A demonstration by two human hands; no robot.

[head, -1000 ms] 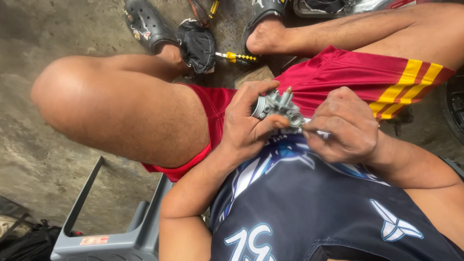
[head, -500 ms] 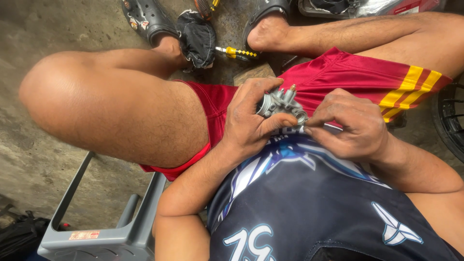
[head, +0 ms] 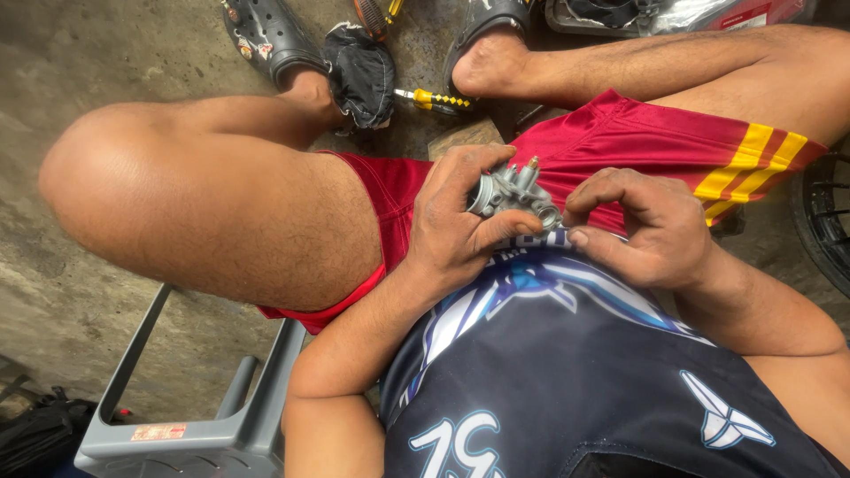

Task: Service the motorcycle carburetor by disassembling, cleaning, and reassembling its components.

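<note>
I sit on a low stool and look down at my lap. My left hand (head: pixel 456 226) grips a small grey metal carburetor (head: pixel 512 191) with several brass fittings sticking up. My right hand (head: pixel 642 226) is beside it, its fingertips pinched at the part's right end near a round opening. Whatever those fingertips hold is too small to make out. Both hands hover over my red shorts (head: pixel 637 146) and dark blue jersey (head: pixel 567 372).
A yellow-handled screwdriver (head: pixel 434 99) and a black rag (head: pixel 361 75) lie on the concrete floor between my sandalled feet. The grey plastic stool (head: pixel 190 425) shows at lower left, with a black bag (head: pixel 40 434) next to it. A tyre (head: pixel 823 221) is at the right edge.
The view has shifted slightly. My right hand's fingers have moved in closer on the carburetor's right end, while my left hand keeps the same grip.
</note>
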